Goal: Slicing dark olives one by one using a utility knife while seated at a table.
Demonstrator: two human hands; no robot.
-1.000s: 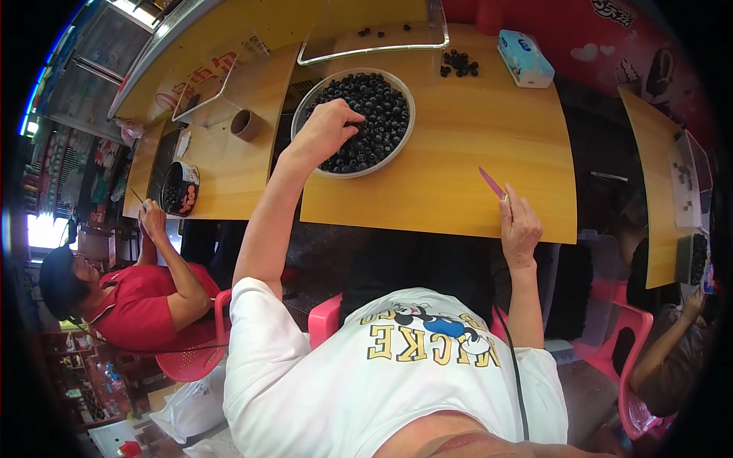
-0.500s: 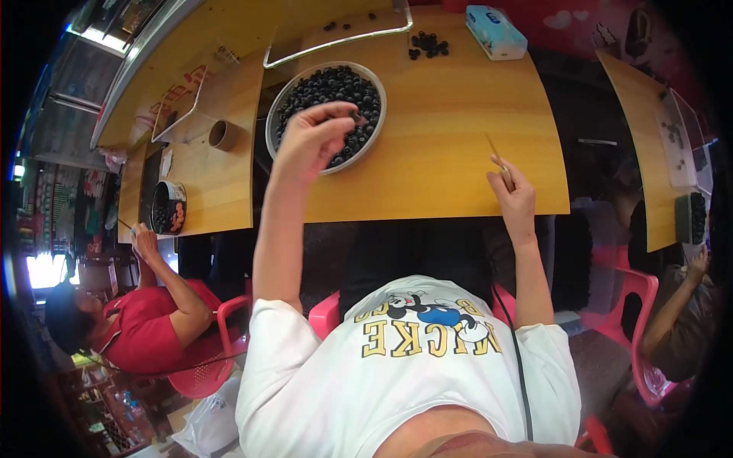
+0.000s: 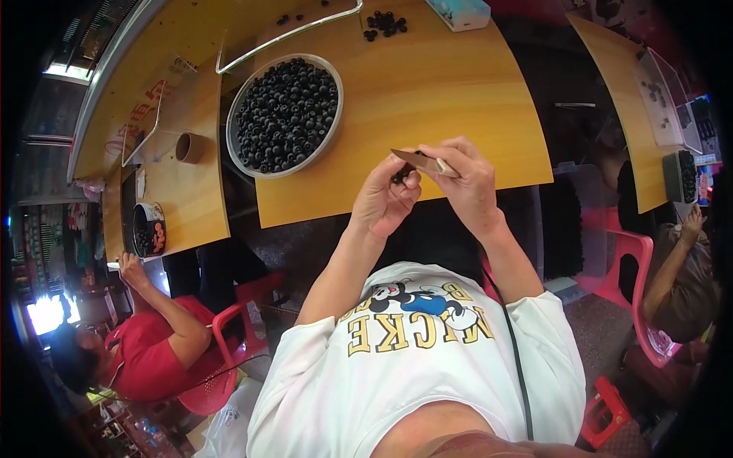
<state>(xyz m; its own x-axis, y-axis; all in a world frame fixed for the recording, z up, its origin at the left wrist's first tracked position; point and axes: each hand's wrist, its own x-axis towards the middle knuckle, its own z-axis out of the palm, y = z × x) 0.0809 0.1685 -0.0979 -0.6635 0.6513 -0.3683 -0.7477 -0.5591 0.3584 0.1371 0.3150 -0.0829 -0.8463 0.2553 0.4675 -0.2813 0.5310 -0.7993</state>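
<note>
Both hands have come together over the near edge of the counter (image 3: 427,84). A second ago the left hand (image 3: 385,200) was reaching into the bowl (image 3: 284,114) of dark berries while the right rested apart with the knife; now the left is back, fingers pinched on one dark berry (image 3: 400,175), and the right hand (image 3: 467,183) grips the knife (image 3: 418,159) with its blade laid against that berry. Picking looks done and cutting looks about to begin. Further left, a person in red (image 3: 145,355) sits at a neighbouring counter beside a small cup (image 3: 188,147).
</note>
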